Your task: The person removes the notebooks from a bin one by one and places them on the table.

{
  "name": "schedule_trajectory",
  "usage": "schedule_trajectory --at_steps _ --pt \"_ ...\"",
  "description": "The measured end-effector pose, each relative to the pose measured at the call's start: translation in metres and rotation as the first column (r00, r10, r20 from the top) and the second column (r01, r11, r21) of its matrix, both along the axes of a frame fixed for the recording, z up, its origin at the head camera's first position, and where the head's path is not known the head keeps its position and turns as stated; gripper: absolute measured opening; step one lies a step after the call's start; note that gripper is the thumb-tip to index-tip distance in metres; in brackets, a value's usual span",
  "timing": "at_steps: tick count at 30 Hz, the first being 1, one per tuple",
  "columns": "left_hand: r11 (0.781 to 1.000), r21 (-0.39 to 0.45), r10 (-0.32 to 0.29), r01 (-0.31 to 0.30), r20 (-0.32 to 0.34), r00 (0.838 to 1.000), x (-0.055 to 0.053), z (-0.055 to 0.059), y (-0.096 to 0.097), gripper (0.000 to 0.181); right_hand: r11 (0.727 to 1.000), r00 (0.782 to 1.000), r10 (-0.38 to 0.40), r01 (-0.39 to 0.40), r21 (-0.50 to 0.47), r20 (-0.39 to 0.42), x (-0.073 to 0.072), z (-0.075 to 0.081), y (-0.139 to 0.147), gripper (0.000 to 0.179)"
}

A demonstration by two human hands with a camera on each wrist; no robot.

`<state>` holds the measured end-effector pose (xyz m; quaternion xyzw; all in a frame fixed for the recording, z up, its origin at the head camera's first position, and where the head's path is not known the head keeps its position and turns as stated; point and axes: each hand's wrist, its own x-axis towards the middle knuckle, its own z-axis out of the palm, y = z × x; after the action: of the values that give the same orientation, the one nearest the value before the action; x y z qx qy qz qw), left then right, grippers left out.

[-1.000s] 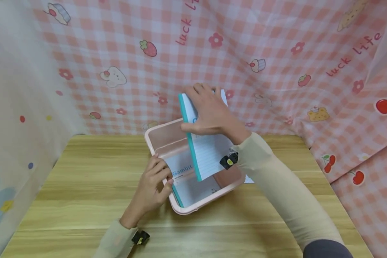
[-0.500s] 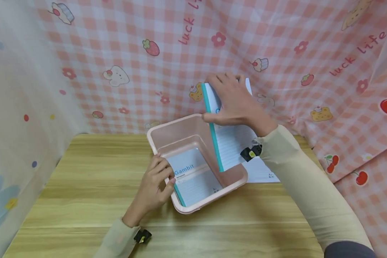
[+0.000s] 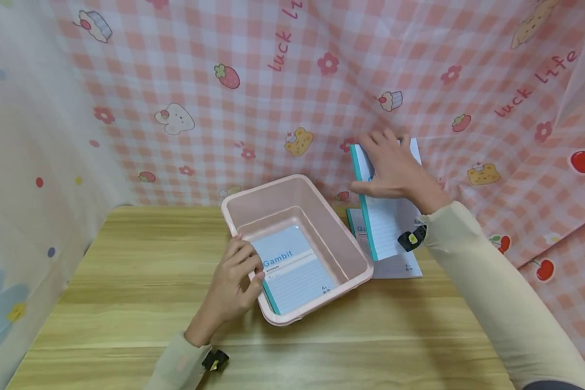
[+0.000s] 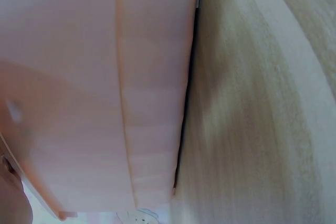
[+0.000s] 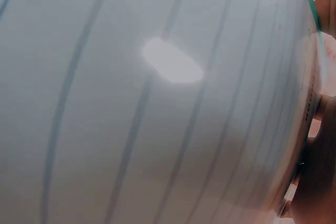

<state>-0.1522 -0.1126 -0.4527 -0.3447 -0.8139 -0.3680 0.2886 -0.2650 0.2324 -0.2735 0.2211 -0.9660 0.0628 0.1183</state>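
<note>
Centrally, pink bin [image 3: 331, 233], left grip [image 3: 236, 276] holding it, right grip [image 3: 392, 170] holding 1st notebook [image 3: 382, 227], 2nd notebook [image 3: 392, 270] partly hidden behind

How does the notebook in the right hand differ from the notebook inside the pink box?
The held notebook is tilted; the boxed notebook lies flat inside the pink box. The right hand covers part of the held notebook's front, hiding most of its printed name; the boxed notebook's name, "Gambit", is readable. Both are pale, ruled and teal-edged.

The wood-grain table [image 3: 127, 292] bears a pink bin [image 3: 268, 198] and, beside it, a flat notebook [image 3: 392, 268].
</note>
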Motion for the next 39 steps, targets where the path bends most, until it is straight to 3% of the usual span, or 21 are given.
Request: schedule_trajectory --at_steps 6,11,18,23,32,39 --pt "1.0 0.003 -0.003 0.003 -0.004 1.0 0.0 0.0 0.0 0.015 0.995 0.995 -0.085 0.082 0.047 0.056 -0.002 -0.021 0.03 0.077" --pt "1.0 0.006 -0.004 0.005 -0.005 1.0 -0.001 0.0 0.0 0.015 0.987 0.983 -0.151 0.144 0.071 0.101 -0.004 -0.038 0.057 0.094" --pt "1.0 0.0 -0.004 0.004 -0.002 1.0 0.0 0.0 0.0 0.013 0.974 0.96 -0.221 0.21 0.08 0.172 -0.002 -0.06 0.094 0.087" --pt "1.0 -0.005 -0.001 0.002 0.013 1.0 0.0 0.0 0.0 0.013 0.965 0.941 -0.261 0.25 0.077 0.217 -0.004 -0.079 0.118 0.095" --pt "1.0 -0.006 -0.002 0.002 0.004 1.0 0.001 -0.001 -0.002 0.013 0.959 0.93 -0.283 0.269 0.09 0.233 -0.01 -0.115 0.152 0.092" --pt "1.0 0.0 -0.003 0.003 0.006 1.0 0.0 0.0 -0.001 0.012 0.963 0.933 -0.27 0.258 0.079 0.238 -0.011 -0.133 0.164 0.084"
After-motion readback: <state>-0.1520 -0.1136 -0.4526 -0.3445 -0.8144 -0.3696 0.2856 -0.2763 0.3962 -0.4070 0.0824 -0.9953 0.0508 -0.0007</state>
